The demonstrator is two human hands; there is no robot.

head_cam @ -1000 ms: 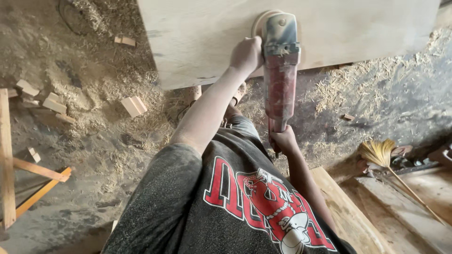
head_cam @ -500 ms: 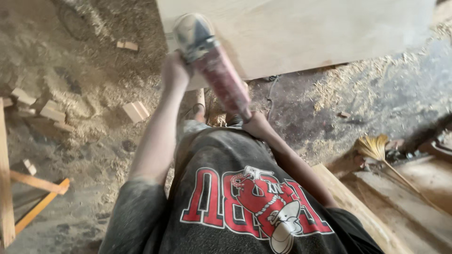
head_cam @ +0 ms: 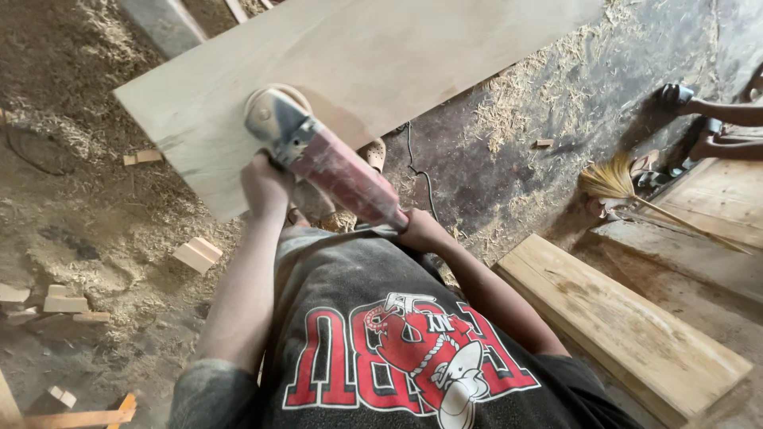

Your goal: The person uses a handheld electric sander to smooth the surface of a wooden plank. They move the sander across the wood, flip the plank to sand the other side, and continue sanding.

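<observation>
Both hands grip the red angle grinder [head_cam: 326, 159]: my left hand [head_cam: 266, 184] wraps its front by the disc, my right hand [head_cam: 421, 230] clasps the rear. Since a second ago the grinder has swung left, onto the plywood sheet's [head_cam: 381, 56] near-left edge. Offcut blocks [head_cam: 197, 254], a power cord [head_cam: 417, 171] and a broom [head_cam: 616, 181] crowd the sawdust floor; a plank [head_cam: 628, 318] lies right.

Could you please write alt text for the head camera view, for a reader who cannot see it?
A person presses a red power sander onto a pale plywood sheet, left hand near its head and right hand at its rear. Sawdust, wood offcuts, a broom and a plank lie around.
</observation>
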